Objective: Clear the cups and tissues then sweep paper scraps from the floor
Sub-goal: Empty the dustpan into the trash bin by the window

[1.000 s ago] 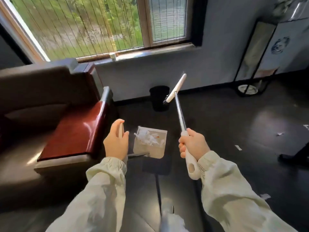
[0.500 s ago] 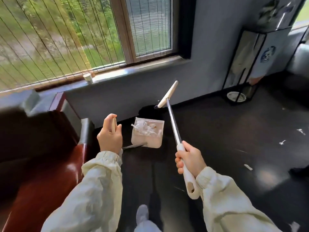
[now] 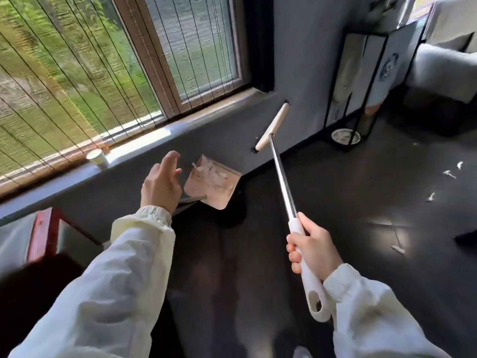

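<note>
Head camera looked down at two hands in pale sleeves. Nearest, the right hand (image 3: 313, 248) was wrapped tight round the white grip of the broom (image 3: 282, 177). The shiny stick ran up and away from that hand. Its brush end hung in the air in front of the grey wall, off the floor (image 3: 335, 192).

A bit farther out, the left hand (image 3: 161, 182) had its fingers spread wide and held nothing. Just past it was the dustpan (image 3: 213, 186), tipped up, with white bits of paper in it. The pan's thin handle ran back under the left hand; I could not tell if the hand touched it.

Well off to the right of the right hand, more paper scraps (image 3: 449, 173) lay on the dark floor, apart from each other. Far beyond the left hand, a paper cup (image 3: 97, 157) stood on the window ledge (image 3: 206, 112).

I think this was the sweeping step, and it was part done: some paper was in the pan and some was on the floor. Next, the broom needed to come down to the floor by the scraps on the right. The left hand needed to take hold of the pan handle and bring the pan there. The cup needed clearing too.
</note>
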Motion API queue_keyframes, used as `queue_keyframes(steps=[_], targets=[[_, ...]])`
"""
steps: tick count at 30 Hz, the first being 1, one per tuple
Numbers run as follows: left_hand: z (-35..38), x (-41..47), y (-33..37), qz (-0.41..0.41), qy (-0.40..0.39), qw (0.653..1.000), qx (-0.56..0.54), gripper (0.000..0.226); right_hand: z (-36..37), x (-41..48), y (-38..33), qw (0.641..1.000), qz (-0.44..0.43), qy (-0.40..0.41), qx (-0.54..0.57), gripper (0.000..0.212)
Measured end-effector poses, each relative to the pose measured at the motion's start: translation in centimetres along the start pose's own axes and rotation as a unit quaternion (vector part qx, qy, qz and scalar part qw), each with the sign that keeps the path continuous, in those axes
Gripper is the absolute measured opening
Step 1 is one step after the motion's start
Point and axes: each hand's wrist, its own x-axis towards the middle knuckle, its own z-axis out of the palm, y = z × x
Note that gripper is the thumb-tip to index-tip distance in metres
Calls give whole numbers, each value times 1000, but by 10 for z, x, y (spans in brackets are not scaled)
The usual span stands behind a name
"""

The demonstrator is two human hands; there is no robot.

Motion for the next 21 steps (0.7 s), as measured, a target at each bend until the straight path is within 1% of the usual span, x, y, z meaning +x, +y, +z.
queue_keyframes(steps=[2, 4, 6, 8, 10, 11, 12, 13, 15, 16, 17, 19, 21], targets=[[13, 23, -11, 22, -40, 999, 19, 38, 4, 17, -9, 1000, -3, 5, 2, 75], [32, 35, -17, 64, -105, 992, 24, 43, 7, 36, -20, 1000, -4, 8, 5, 75], [55, 31, -18, 122, -195, 973, 25, 48, 11, 57, -32, 1000, -5, 11, 4, 74], [78, 24, -18, 157, -281, 946, 40, 44, 16, 77, -44, 1000, -7, 12, -2, 74], [96, 18, -21, 166, -321, 931, 49, 36, 24, 94, -53, 1000, -7, 8, -1, 73], [103, 17, -22, 156, -327, 932, 35, 41, 28, 101, -56, 1000, -7, 5, 2, 73], [110, 15, -22, 124, -332, 935, 4, 46, 31, 108, -60, 1000, -8, 0, 3, 73], [115, 13, -22, 73, -344, 935, -37, 49, 34, 114, -64, 1000, -10, -5, -1, 73], [125, 7, -22, -29, -385, 918, -95, 64, 38, 124, -69, 1000, -11, -11, -11, 74], [128, 4, -22, -52, -404, 908, -95, 69, 39, 128, -70, 1000, -10, -13, -13, 74], [130, 1, -21, -66, -425, 898, -88, 70, 39, 131, -71, 1000, -8, -16, -11, 74], [136, -4, -20, -74, -458, 883, -66, 65, 39, 134, -71, 1000, -4, -24, -9, 74], [142, -11, -17, -54, -491, 869, -16, 56, 38, 135, -71, 999, -2, -32, -6, 74]])
